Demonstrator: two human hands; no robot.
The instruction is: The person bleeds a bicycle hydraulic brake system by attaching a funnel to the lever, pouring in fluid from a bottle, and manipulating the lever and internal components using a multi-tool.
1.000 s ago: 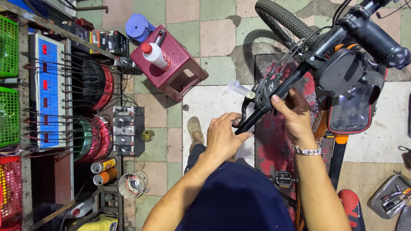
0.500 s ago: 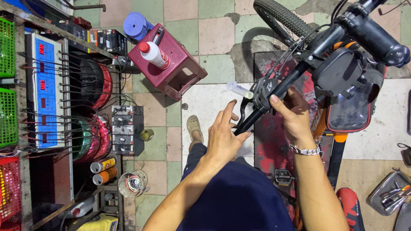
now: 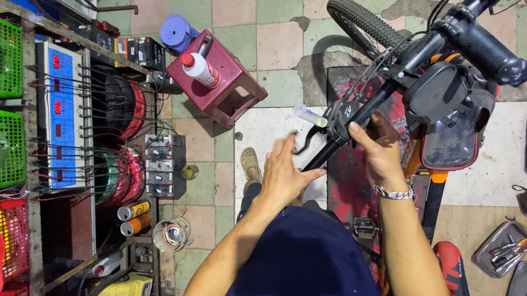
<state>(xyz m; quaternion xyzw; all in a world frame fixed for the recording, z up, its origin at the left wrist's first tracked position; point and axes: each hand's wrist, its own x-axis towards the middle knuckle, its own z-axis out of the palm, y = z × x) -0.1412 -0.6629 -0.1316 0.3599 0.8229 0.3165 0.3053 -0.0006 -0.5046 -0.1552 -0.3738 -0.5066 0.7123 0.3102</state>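
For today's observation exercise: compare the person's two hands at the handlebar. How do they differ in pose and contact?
The right hand is curled around the brake lever clamp on the handlebar; the left hand is flat and open, gripping nothing. The right hand wears a metal bracelet at the wrist; the left wrist is bare. The left hand sits lower, near the bar's end. Both are bare and raised beside the same bar.

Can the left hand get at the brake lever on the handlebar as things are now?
Probably yes. The left hand is open and free, just beside the brake lever, with nothing between them. The right hand holds the handlebar higher up, clear of the lever.
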